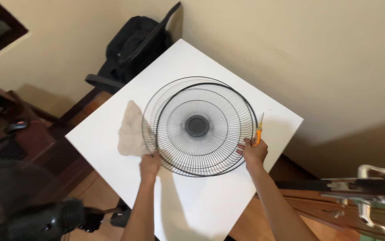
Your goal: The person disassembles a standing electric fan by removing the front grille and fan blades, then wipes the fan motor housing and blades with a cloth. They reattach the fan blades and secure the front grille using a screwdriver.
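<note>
— Far left first: dark motor housing point(45, 221) low in the corner, blurred; black bag point(134, 44) slumped against the wall behind the white table point(201, 209).

— And on the table?

— Pale cloth point(130, 129) lying flat, its right edge tucked under the wire fan guard point(199, 126). Two round grilles stacked, slightly offset, dark hub at the middle. Centred on the tabletop, directly ahead of both hands.

— Left hand point(150, 164)?

— Clenched on the guard's near-left rim, fingers curled over the outer wire, just beside the cloth's lower corner. Forearm rising straight up from the bottom edge, wrist level.

— Right hand point(254, 151)?

— Clamped on the near-right rim, thumb side inward, forearm angled in from the lower right. Touching or just beside an orange-handled screwdriver point(259, 130); held or merely lying against the fingers, cannot tell. Shaft pointing away, up along the guard's right edge.

— Which hand nearer?

— Neither: both on the rim, on opposite sides of the near half. No long axis on a round guard; hub lying away and between the two grips.

— Further right?

— Metal and wooden frame point(366, 196), well apart from the table.
</note>
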